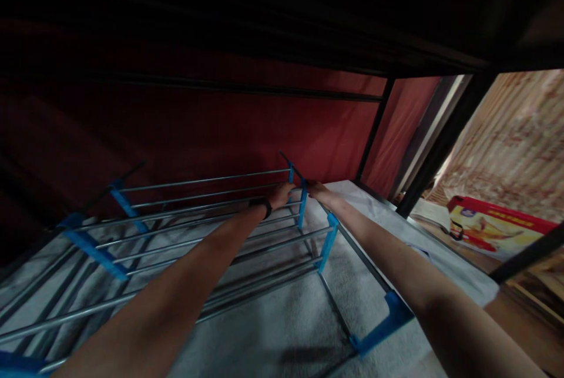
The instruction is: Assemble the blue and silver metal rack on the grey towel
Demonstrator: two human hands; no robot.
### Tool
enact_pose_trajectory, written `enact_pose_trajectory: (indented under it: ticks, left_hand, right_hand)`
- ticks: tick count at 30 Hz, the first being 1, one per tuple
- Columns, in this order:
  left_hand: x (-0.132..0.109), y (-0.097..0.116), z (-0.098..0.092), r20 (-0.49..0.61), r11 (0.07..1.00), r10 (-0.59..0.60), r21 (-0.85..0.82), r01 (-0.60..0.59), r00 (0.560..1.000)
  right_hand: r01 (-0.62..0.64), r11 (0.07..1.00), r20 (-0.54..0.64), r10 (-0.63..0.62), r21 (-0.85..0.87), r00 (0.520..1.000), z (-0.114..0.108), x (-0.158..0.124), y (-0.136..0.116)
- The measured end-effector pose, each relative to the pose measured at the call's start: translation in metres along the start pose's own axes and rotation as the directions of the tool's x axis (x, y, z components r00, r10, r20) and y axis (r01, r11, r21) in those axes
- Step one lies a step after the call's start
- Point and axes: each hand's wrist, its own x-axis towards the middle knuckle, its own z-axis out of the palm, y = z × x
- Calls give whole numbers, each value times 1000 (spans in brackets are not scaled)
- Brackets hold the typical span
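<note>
A tube rack [247,240] of thin metal rods, joined by blue plastic brackets, lies on a pale cloth-covered surface. Both arms reach over it to the far right end. My left hand [281,196], with a dark band on the wrist, is closed at a blue bracket [302,206] from its left side. On the other side of that same bracket, my right hand [318,191] is closed round its upper end, where a side tube passes. The fingertips of both hands are partly hidden. Nearer to me stand another blue bracket [328,243] and a large one [383,326].
A dark metal frame [445,143] surrounds the space, with a dark underside low overhead. Red fabric [220,125] hangs behind the rack. On the right lie a red and yellow box [497,225] and the white cloth's edge [467,278], near a corrugated wall [515,143].
</note>
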Motion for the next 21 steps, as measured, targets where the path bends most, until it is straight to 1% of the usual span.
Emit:
enact_pose_trajectory:
  ticks: [3,7,14,17,21]
  left_hand:
    - [2,4,-5,-14,999,26,-40,-27,1000]
    - [-1,8,-8,-54,999,-6,-43,3,999]
    - [-3,11,-8,-64,1000,-20,-16,19,998]
    - [-2,11,-6,-78,1000,-20,-4,20,997]
    - [-4,9,-2,-68,1000,2,21,0,998]
  right_hand:
    - [-16,999,6,15,49,1000,3,3,9]
    - [-33,997,15,32,70,999,4,4,16]
    - [-32,987,34,27,156,999,6,8,22]
    - [-28,988,44,21,149,999,6,10,26]
    - [-20,991,44,14,130,999,6,14,33]
